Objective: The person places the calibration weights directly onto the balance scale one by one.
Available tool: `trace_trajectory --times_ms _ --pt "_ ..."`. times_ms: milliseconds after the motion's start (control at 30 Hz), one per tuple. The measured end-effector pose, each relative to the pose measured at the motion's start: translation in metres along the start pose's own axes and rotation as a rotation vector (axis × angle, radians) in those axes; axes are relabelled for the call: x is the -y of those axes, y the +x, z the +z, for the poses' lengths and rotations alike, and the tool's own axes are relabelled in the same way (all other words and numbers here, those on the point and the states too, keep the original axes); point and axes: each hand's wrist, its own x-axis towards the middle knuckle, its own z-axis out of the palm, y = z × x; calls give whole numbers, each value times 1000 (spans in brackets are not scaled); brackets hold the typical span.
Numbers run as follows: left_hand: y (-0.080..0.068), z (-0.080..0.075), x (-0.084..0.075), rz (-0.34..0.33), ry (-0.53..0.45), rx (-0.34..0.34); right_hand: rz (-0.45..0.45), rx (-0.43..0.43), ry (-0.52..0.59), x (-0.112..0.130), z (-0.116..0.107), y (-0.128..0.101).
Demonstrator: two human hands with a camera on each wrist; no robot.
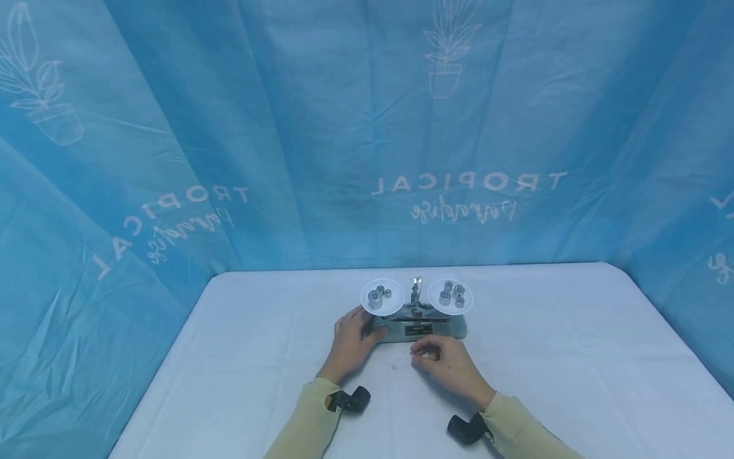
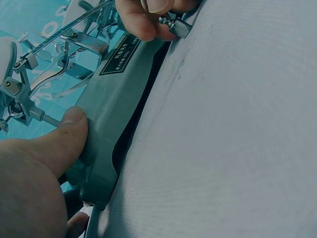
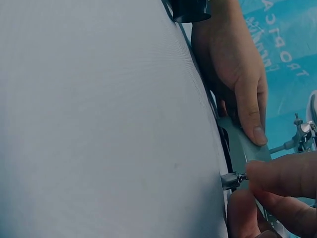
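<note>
A grey-green balance scale (image 1: 384, 333) stands near the table's far side. My left hand (image 1: 350, 341) grips the left end of its base, the thumb lying over the front face in the left wrist view. Just before the base, my right hand (image 1: 450, 363) pinches a small metal balance weight (image 3: 230, 181) by its knob, the weight's body close over the white cloth. Three metal weights of different sizes sit in the left pan (image 1: 395, 307). Several more are in the right pan (image 1: 467, 298). The pointer (image 1: 415, 293) rises between the pans.
A white cloth (image 1: 258, 363) covers the table. Blue printed curtains (image 1: 344, 127) hang behind it and along both sides. A black wrist camera (image 1: 360, 399) is strapped to the left wrist and another (image 1: 466, 429) to the right.
</note>
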Motion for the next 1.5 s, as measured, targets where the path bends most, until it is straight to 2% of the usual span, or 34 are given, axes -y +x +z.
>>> trace_trajectory --times_ms 333,967,1300,1500 --pt "2 -1 -2 -17 -7 6 -39 32 -12 -2 -3 2" --pt "1 0 -1 -28 -2 11 -35 36 -51 -5 -2 4" --pt "0 1 -1 -36 -6 16 -2 18 -64 -3 1 2" --pt "0 1 0 -27 -2 17 -32 13 -62 -6 1 2"
